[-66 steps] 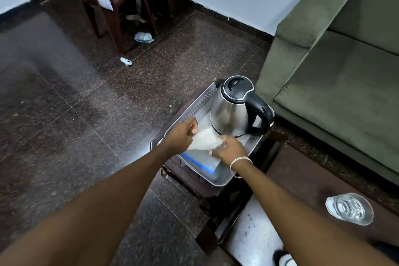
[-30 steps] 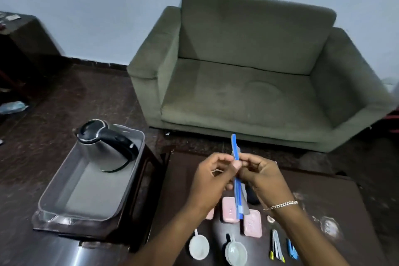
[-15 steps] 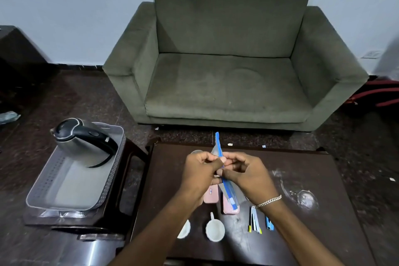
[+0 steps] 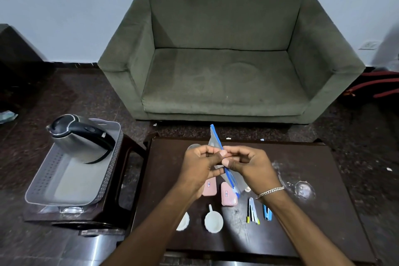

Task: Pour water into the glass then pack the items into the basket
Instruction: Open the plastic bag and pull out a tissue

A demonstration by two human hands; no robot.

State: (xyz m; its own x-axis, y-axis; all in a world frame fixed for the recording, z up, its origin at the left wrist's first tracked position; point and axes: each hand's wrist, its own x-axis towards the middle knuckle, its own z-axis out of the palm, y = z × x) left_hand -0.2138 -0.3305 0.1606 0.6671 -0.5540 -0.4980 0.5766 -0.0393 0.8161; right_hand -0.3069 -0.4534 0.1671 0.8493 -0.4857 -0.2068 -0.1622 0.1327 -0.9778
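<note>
Both hands hold a clear zip bag (image 4: 216, 140) with a blue seal strip upright over the dark table (image 4: 323, 211). My left hand (image 4: 199, 165) and my right hand (image 4: 248, 164) pinch the strip from either side at its middle. Behind my left hand peeks the rim of a glass (image 4: 193, 147). On the table below lie two pink cases (image 4: 228, 194), two white cups (image 4: 213, 221), nail clippers (image 4: 252, 214) and a blue clip (image 4: 267, 215). The steel kettle (image 4: 81, 138) stands in the grey basket (image 4: 43, 185) on a stool at the left.
A green sofa (image 4: 224, 54) faces me beyond the table. Wet marks (image 4: 302, 189) spread on the table's right side. The stool (image 4: 129, 170) with the basket touches the table's left edge. Dark stone floor (image 4: 64, 93) surrounds everything.
Earlier my hands lifted the bag out of the basket beside the kettle. The view has swung right to the table, and both hands hold the bag upright above it.
</note>
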